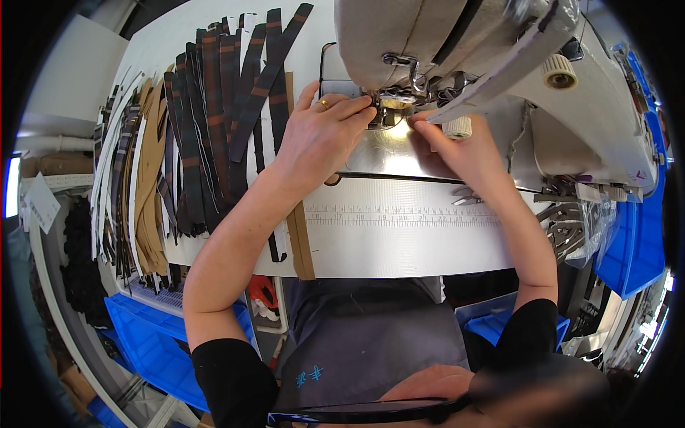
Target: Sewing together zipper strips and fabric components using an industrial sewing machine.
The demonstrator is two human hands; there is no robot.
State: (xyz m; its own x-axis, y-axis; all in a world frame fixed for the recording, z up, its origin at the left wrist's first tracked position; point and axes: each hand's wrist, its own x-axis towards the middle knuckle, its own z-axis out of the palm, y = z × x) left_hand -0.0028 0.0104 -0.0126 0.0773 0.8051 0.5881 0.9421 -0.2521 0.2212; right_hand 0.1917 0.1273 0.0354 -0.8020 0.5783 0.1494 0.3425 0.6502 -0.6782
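Note:
Both hands are at the needle area of a pale industrial sewing machine (pixel 399 36). My left hand (pixel 317 135), with a ring on one finger, lies just left of the presser foot (pixel 389 115). Its fingers are bent together, and what they press or hold cannot be made out. On the other side, my right hand (pixel 467 153) has thumb and forefinger drawn together close to the foot. The machine's lever and a white knob (pixel 457 128) partly cover it, so anything in the pinch is hidden. Beneath both hands shines the metal bed plate (pixel 385 153).
Many dark plaid fabric strips (pixel 207 121) and tan strips (pixel 148 157) are heaped at the left. One tan strip (pixel 298 242) overhangs the front edge. A printed ruler (pixel 378 216) crosses the table. Metal snips (pixel 465 196) and tools (pixel 564 228) lie right; blue bins (pixel 143 335) stand below.

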